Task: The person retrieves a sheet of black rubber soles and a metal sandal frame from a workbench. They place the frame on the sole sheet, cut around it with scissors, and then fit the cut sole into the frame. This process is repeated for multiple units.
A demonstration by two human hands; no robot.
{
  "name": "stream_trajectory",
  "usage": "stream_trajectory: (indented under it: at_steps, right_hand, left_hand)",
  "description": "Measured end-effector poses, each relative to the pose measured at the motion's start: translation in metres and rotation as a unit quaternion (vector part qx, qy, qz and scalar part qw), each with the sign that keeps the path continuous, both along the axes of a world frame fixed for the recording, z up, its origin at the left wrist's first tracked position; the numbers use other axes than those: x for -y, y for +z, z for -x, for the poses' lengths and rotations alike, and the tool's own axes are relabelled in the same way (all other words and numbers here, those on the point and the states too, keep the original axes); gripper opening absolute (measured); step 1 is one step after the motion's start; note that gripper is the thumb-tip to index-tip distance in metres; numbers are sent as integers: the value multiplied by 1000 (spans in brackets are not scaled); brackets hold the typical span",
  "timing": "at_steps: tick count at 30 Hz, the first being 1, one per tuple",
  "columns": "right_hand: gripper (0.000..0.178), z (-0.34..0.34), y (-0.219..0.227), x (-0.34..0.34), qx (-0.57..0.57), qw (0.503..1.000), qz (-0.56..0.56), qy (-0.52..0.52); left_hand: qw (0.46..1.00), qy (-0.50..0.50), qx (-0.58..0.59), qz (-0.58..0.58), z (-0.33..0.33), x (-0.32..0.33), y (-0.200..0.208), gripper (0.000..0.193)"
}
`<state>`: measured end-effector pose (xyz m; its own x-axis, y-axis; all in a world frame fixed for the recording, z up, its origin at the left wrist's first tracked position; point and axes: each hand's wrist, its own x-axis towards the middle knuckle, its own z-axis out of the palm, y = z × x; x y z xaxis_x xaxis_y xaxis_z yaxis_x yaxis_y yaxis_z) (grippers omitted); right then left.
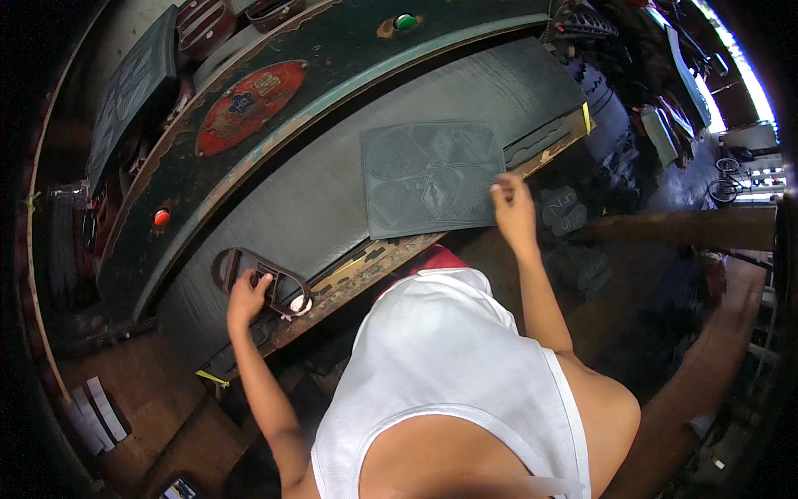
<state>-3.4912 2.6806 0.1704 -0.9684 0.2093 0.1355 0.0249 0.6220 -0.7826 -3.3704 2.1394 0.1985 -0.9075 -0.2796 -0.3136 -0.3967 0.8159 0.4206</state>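
My left hand (pixel 247 298) is closed on a dark brown metal cutting die (pixel 291 281), an open sole-shaped frame with crossbars. The die rests near the left front of a black, flat machine bed (pixel 291 208). A small pale pinkish lump (pixel 297 306) sits at its right end. Farther right, a dark grey rubber sheet (pixel 432 179) with a raised line pattern and a diamond in its middle lies on the bed, overlapping the front edge. At the sheet's right edge, my right hand (pixel 515 212) has bent fingers with the thumb over the border.
Behind the bed runs a dark green machine beam (pixel 332 83) with a green button (pixel 405 22), a red button (pixel 161 217) and a red oval plate (pixel 249 106). Another patterned sheet (pixel 133 91) leans at far left. Dark sole-shaped pieces (pixel 564 209) lie right of my right hand.
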Motion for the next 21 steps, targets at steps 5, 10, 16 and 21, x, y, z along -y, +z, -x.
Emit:
stream_trajectory:
  at_steps: [5,10,16,21]
  right_hand:
    - [60,25,-20,-45,215,975,40,37]
    - [69,48,-36,-30,220,957,141,128]
    - [66,65,-28,-1,250,936,134,208]
    - [68,71,-20,-3,276,931,84,224]
  left_hand:
    - [972,0,131,-196,43,-16,24,33]
    - [952,38,-112,-284,84,-117,50,47]
    - [977,73,-179,-87,175,-224,15,73]
    - [984,100,-88,-116,217,-264,-12,72]
